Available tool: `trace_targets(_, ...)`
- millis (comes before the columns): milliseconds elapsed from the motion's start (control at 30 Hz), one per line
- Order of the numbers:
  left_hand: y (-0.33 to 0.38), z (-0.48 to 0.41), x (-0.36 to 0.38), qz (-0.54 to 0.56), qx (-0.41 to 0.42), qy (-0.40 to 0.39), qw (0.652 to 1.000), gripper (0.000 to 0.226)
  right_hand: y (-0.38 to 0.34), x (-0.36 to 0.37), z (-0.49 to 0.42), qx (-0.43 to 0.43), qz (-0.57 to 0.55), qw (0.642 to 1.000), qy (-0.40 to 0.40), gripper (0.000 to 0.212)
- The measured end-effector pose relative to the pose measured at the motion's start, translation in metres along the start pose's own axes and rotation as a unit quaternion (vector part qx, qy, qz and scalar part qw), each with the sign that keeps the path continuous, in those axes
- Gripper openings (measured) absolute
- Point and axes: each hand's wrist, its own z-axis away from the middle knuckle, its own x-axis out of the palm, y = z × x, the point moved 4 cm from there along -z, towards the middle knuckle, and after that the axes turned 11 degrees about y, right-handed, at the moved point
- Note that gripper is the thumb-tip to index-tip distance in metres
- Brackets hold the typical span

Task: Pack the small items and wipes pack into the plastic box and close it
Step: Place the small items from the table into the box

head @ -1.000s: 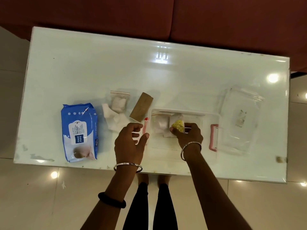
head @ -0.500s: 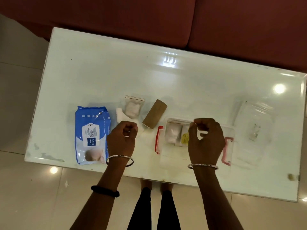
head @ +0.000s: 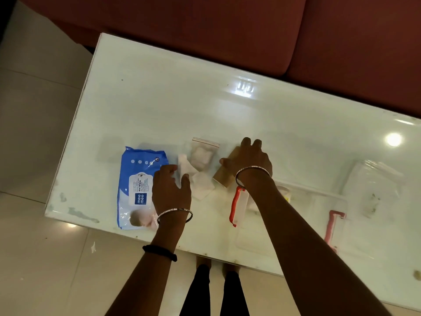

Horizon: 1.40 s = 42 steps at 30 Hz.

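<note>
A: Right hand (head: pixel 247 159) out of the clear plastic box with red side latches (head: pixel 293 215) now, across to the brown cardboard tube (head: pixel 224 179) on the glossy white worktop (head: pixel 205 106); half a second back, raised above the box.

B: Closed on the tube?

A: Laid over it, fingers spread toward the far end, thumb at the near side; firm grip or not, cannot tell. Left hand (head: pixel 170 190) empty, fingers loosely curled, just above the white folded tissue pieces (head: pixel 198 179), touching or not unclear.

B: And the box contents?

A: A pale packet and something yellow visible at the far end, partly hidden by the right forearm. Yellow item down in there a second ago, so probably that piece finished.

B: Left outside?

A: The tube, the tissue pieces, the small clear zip bag with white contents (head: pixel 202 153), and the blue-and-white wet wipes pack (head: pixel 139 188), flat near the left edge of the worktop. Clear lid (head: pixel 373 185) lying apart, right of the box.

B: So roughly midway.

A: Likely. Tube next by the look of it; wipes pack and lid still to come.
</note>
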Motion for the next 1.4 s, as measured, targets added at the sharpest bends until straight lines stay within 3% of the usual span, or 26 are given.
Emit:
trace_targets(233,0.025,-0.015,0.015,-0.036,0.111,-0.006,0.993,0.037,0.001,0.003,-0.016,0.059,-0.078,0.995,-0.005,0.055)
trace_targets(333,0.035,-0.024,0.027,-0.121,0.146,-0.029,0.981,0.049,0.004,-0.017,-0.013,0.070,-0.185,0.977,0.079,0.050)
trace_targets(400,0.038,-0.029,0.036,-0.201,0.158,-0.053,0.965,0.059,0.010,-0.037,-0.004,0.059,-0.304,0.937,0.164,0.047)
trace_targets(500,0.042,-0.032,0.046,-0.264,0.162,-0.077,0.947,0.066,0.034,-0.070,0.017,0.070,-0.462,0.843,0.266,0.043)
trace_targets(600,0.046,-0.035,0.053,-0.271,0.165,-0.086,0.944,0.065,0.073,-0.089,0.037,0.121,-0.576,0.762,0.269,0.032)
trace_targets(667,0.049,-0.037,0.055,-0.274,0.164,-0.082,0.944,0.063,0.104,-0.093,0.051,0.143,-0.605,0.746,0.239,0.026)
trace_targets(833,0.057,-0.033,0.054,-0.227,0.177,-0.067,0.955,0.052,0.171,-0.098,0.087,0.159,-0.593,0.772,0.168,0.042)
trace_targets(1000,0.068,-0.013,0.039,-0.098,0.186,-0.040,0.977,0.045,0.207,-0.079,0.105,0.196,-0.538,0.813,0.103,0.037)
trace_targets(1100,0.078,0.011,0.021,-0.011,0.191,-0.038,0.981,0.044,0.216,-0.059,0.109,0.238,-0.516,0.819,0.073,0.035)
trace_targets(1233,0.082,0.048,-0.001,0.111,0.118,-0.123,0.979,0.041,0.215,-0.029,0.120,0.272,-0.472,0.838,0.013,0.038)
trace_targets(1400,0.064,0.084,-0.007,0.147,0.048,-0.207,0.966,0.036,0.202,-0.005,0.122,0.261,-0.410,0.873,-0.037,0.033)
